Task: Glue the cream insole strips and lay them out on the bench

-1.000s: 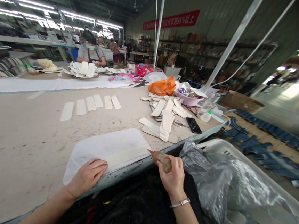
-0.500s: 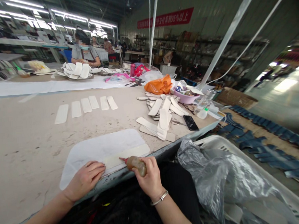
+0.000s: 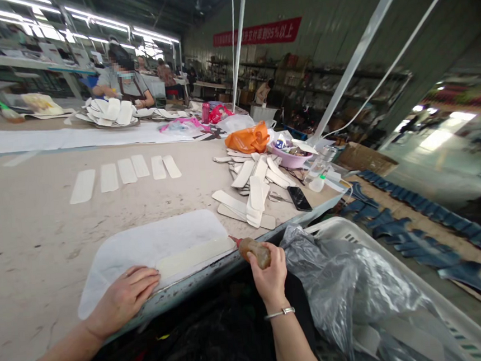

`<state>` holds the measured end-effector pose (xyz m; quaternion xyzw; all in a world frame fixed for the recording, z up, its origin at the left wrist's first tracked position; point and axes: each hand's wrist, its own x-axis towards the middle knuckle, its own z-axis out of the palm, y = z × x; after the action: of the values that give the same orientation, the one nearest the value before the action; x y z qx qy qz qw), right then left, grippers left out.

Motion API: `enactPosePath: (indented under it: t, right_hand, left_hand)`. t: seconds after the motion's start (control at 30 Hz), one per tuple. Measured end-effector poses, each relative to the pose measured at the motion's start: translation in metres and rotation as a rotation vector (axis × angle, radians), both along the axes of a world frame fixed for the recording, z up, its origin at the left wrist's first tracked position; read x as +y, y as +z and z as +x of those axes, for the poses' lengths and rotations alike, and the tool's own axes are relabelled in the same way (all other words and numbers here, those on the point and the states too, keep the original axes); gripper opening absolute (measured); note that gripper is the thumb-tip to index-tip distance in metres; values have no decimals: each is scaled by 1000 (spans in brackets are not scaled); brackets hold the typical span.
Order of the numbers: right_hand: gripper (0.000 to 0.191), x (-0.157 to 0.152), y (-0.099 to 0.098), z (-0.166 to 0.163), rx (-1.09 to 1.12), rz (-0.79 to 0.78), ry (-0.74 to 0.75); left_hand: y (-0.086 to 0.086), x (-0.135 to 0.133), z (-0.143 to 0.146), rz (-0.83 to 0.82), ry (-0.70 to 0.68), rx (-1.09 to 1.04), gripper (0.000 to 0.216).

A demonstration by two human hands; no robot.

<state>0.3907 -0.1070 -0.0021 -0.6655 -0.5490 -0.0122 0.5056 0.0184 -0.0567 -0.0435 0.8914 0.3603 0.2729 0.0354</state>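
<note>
My right hand [image 3: 271, 267] is wrapped round a squeeze bottle [image 3: 253, 251] of brownish liquid with a red nozzle. The nozzle tip is at the right end of a long cream strip [image 3: 196, 255]. That strip lies along the near edge of a white rounded sheet [image 3: 161, 238] on the table. My left hand [image 3: 128, 294] lies flat, fingers stretched out, on the sheet at the strip's left end. Whether liquid is coming out of the nozzle is too small to tell.
Several cream pieces [image 3: 127, 171] lie in a row farther back. Right of the sheet are a pile of strips [image 3: 253, 185], scissors [image 3: 279, 198] and a phone [image 3: 300, 198]. A plastic-lined white basket [image 3: 354, 226] stands beside the table. A masked person [image 3: 124, 81] sits across.
My right hand has moved the bottle rightward, from the strip's middle to its right end. My left hand stays on the sheet. The whole view has shifted slightly.
</note>
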Motion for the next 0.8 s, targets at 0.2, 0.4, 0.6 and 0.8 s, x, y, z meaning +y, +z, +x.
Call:
enactPosePath:
  t: [0.2, 0.4, 0.6, 0.8]
  right_hand:
    - [30, 0, 0, 2, -22, -39, -4]
    - [29, -12, 9, 6, -50, -46, -10]
    - [28, -16, 18, 1, -56, -96, 27]
    - [35, -13, 2, -2, 201, -103, 121]
  left_hand:
    - [3, 0, 2, -6, -1, -12, 19]
    - [6, 1, 3, 5, 10, -15, 19]
    - [4, 1, 2, 5, 15, -11, 19]
    - [23, -4, 14, -45, 19, 63, 24]
